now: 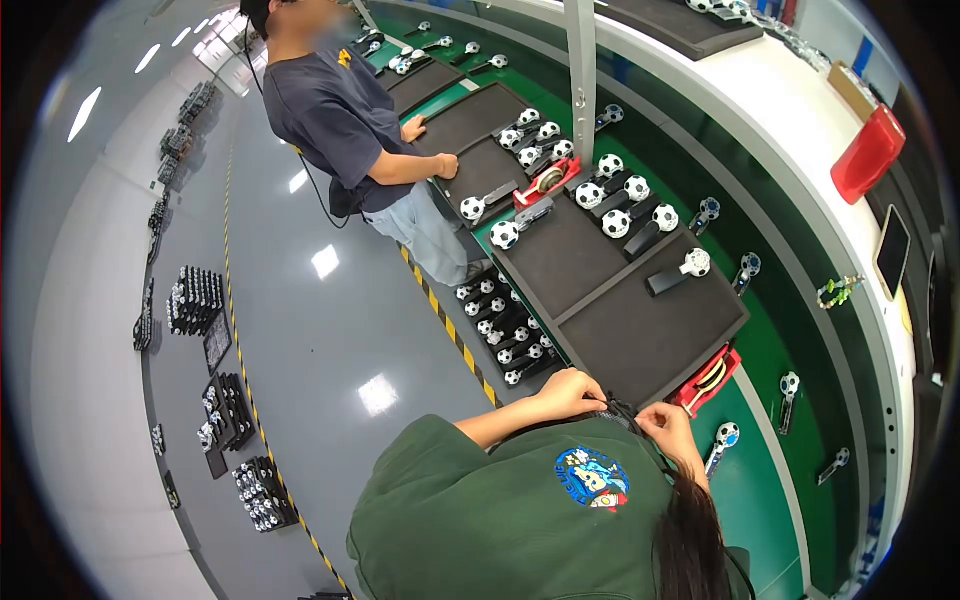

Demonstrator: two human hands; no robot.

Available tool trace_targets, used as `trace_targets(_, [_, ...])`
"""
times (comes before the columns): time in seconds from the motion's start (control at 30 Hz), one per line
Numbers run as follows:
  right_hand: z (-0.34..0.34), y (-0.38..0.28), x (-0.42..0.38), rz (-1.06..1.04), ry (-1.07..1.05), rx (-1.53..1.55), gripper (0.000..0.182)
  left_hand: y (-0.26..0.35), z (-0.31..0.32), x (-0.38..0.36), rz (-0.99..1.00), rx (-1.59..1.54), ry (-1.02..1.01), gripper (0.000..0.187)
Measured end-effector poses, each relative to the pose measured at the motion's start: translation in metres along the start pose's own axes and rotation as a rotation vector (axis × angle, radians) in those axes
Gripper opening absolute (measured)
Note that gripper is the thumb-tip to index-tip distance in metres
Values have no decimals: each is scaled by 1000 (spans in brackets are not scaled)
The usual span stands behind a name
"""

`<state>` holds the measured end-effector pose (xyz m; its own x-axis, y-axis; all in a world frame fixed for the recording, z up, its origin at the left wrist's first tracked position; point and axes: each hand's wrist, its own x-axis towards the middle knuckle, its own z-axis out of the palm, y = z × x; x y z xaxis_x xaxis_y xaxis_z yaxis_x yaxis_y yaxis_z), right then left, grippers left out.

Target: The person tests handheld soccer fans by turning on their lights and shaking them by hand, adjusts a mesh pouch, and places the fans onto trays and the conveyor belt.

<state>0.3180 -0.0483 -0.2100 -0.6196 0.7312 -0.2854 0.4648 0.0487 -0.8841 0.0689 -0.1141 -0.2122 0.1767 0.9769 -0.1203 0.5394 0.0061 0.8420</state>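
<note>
Both hands are raised in front of my green shirt (480,510), close together at the near edge of the dark tray. My left hand (568,394) is closed, fingers pinched on a black strap-like bundle (622,411). On the other side of that bundle, my right hand (668,430) is also pinched on it. What exactly the black bundle is, I cannot make out. Just beyond my hands lies a dark padded tray (640,330), with a soccer-ball-headed device (694,263) with a black handle on it. A red holder with a tape roll (712,380) sits beside my right hand.
Another person (340,130) stands at the adjoining tray (470,130), hands on it. Several ball-headed devices (615,224) lie on the trays and on the green conveyor (760,440). A crate of them (505,325) is below. A metal post (582,80) rises behind.
</note>
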Motion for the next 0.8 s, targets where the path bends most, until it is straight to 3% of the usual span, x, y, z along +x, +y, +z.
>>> trace_targets(0.07, [2,9,1,129,-38,168,5,-1,0,4,21,6,-20,22])
trace_targets(0.23, [18,5,11,179,-24,147,5,0,-9,21,54,39,-130,17])
trace_targets(0.43, [-3,19,51,97,-47,438,9,-12,1,37,58,19,-186,18])
trace_targets(0.57, [3,15,60,-253,-239,43,13,-7,-1,36,7,30,-153,17])
trace_targets(0.73, [-13,9,59,-220,-256,-64,14,-9,-5,33,10,-10,-62,16])
trace_targets(0.8, [-17,-7,52,-252,-168,-181,12,-4,-10,34,-9,14,-43,15])
